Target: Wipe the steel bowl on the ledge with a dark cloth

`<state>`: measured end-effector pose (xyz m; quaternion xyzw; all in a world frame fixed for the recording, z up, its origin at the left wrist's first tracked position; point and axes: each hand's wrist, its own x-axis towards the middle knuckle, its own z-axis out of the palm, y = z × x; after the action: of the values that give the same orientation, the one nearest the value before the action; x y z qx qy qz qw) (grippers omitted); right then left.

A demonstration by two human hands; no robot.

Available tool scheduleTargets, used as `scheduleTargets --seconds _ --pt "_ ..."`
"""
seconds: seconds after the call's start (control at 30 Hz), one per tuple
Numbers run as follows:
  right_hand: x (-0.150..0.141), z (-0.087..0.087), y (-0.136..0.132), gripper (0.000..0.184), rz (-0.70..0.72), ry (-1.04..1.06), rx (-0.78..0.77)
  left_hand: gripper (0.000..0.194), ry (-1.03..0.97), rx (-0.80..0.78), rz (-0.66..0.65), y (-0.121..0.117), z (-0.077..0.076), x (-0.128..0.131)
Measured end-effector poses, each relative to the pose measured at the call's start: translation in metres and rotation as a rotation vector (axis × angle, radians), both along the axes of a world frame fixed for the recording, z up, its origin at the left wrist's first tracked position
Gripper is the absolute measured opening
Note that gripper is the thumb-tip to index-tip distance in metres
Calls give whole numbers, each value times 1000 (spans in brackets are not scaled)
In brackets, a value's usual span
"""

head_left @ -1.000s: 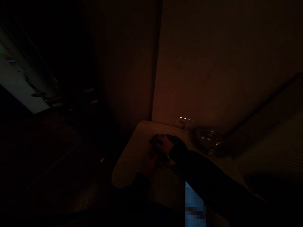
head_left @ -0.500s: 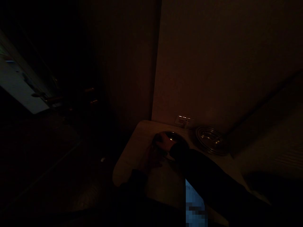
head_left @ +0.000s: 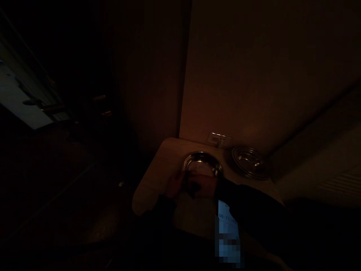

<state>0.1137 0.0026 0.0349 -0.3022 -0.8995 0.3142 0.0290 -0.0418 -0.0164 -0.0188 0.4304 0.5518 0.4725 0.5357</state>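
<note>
In the dim head view, a round shiny metal dish rests on the pale wooden table, with something pale inside it. At its near left edge is my left hand, fingers drawn in toward my right hand. My right hand is closed over the near side of the dish. A small dark shape shows between the two hands, too dark to name. Both hands seem to grip there, but shadow hides most fingertips.
More round metal dishes, seemingly stacked, stand at the table's back right by the wall. A wall socket sits behind the table. A lit phone screen glows below my right forearm. A door handle shows at far left.
My right hand has drawn back toward me from over the dish, next to my left hand, uncovering the dish's shiny far rim. The view has shifted slightly.
</note>
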Motion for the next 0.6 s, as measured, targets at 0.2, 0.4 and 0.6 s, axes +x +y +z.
scheduleTargets --seconds 0.2,0.4,0.6 --pt "39 11 -20 20 22 -156 47 36 236 222 41 -16 9 8" --pt "21 -5 -37 40 -89 1 171 38 372 208 193 -19 7 12" --pt "47 -4 -28 38 -20 -152 218 40 431 267 229 -12 12 11"
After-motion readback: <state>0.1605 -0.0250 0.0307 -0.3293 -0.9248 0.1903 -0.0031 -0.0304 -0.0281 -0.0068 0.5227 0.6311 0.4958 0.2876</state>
